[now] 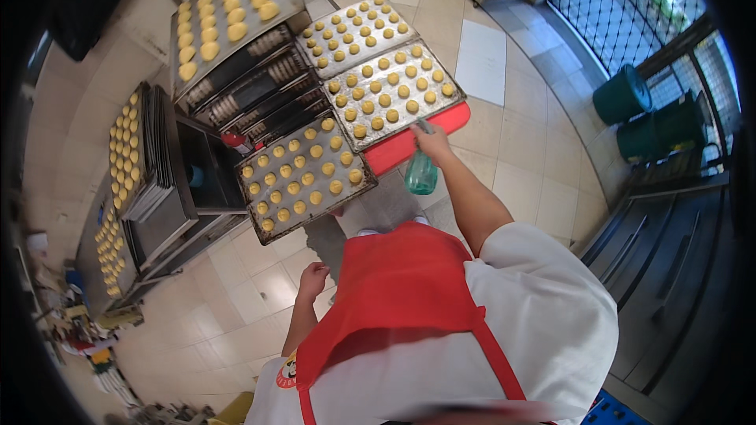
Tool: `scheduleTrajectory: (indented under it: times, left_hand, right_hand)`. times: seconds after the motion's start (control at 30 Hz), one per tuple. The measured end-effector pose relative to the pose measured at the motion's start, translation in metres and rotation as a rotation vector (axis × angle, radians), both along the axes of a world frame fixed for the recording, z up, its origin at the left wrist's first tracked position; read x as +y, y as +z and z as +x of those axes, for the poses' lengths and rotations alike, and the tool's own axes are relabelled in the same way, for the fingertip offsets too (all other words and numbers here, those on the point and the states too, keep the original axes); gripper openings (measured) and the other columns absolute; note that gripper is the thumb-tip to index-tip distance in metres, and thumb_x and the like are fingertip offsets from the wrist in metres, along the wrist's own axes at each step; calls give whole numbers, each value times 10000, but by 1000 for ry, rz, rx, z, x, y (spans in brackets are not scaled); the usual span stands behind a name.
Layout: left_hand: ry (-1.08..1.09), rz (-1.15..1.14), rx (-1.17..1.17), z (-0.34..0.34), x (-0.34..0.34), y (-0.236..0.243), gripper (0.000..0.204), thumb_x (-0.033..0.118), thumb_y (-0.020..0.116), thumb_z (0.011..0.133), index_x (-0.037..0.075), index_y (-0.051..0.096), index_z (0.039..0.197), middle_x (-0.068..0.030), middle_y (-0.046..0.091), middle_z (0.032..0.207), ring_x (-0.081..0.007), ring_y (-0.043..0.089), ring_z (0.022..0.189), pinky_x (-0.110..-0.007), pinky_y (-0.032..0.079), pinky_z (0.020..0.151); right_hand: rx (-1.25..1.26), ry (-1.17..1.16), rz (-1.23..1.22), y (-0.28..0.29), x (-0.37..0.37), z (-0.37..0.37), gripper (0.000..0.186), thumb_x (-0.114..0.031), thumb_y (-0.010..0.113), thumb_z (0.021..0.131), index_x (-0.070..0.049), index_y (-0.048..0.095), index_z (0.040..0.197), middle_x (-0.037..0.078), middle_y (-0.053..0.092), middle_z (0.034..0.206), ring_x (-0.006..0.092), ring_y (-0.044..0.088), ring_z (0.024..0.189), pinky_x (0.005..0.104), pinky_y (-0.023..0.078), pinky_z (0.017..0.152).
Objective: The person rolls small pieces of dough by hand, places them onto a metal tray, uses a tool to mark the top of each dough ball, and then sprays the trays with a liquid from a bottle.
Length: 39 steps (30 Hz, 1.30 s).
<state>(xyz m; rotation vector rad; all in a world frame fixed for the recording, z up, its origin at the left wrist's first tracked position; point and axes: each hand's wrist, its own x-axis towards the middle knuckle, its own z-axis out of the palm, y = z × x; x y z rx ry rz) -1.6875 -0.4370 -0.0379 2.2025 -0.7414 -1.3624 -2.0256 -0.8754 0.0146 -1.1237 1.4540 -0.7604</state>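
My right hand (429, 142) is wrapped round the neck of a translucent green spray bottle (421, 176). The bottle's nozzle sits by the front edge of a metal tray (409, 107) with rows of round yellow dough pieces. Behind that lies a similar tray (351, 33) of dough pieces. A third dough tray (277, 191) stands nearer, to the left of the bottle. My left hand (313, 279) hangs low beside my red apron (405, 275), its fingers curled and nothing visible in them.
A red board (390, 151) lies under the right-hand trays. At the far left, another dough tray (236, 20) tops a rack of dark slots. Stacked trays (153, 189) stand left. Green bins (622, 94) are by the grated opening, a steel unit (661, 267) at right.
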Motion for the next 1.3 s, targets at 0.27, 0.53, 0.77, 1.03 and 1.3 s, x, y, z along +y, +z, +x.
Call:
scheduleTrajectory:
  times: [0.27, 0.53, 0.77, 1.03, 1.3]
  left_hand:
    - [-471, 2, -3, -32, -92, 68, 411, 237, 703, 1040, -30, 661, 1350, -188, 761, 1256, -282, 744, 1132, -391, 588, 963]
    - [-1200, -98, 171, -62, -208, 43, 372, 173, 698, 1037, -31, 650, 1344, -169, 767, 1213, -248, 738, 1094, -378, 576, 962]
    - [-2053, -147, -212, -119, -262, 33, 331, 169, 674, 1027, -31, 673, 1291, -170, 772, 1148, -283, 734, 1082, -399, 563, 938]
    - [-1748, -385, 72, -238, -220, 51, 352, 216, 726, 1009, -17, 683, 1269, -90, 725, 1020, -175, 678, 930, -331, 544, 864]
    - [-1633, -5, 88, -250, -64, -9, 294, 181, 716, 1023, -7, 678, 1245, -60, 714, 977, -148, 660, 833, -308, 543, 732]
  right_hand:
    - [211, -306, -220, 4, 7, -29, 463, -456, 732, 996, -37, 751, 1192, 168, 766, 980, 281, 734, 914, 443, 573, 813]
    - [338, -626, -600, 29, 214, -127, 385, -378, 703, 1035, -32, 698, 1202, 187, 735, 1090, 341, 721, 1001, 455, 556, 904]
    - [609, -1555, -375, 128, 616, -155, 337, -400, 686, 1048, -68, 732, 1079, 78, 730, 896, 197, 701, 857, 412, 559, 780]
    - [481, -2071, 146, 227, 965, -214, 452, -431, 724, 1023, 10, 737, 928, 84, 724, 773, 192, 706, 718, 366, 560, 681]
    - [719, -1589, 388, 265, 1085, -355, 499, -452, 786, 986, 32, 705, 1073, 86, 738, 828, 175, 695, 724, 352, 559, 682]
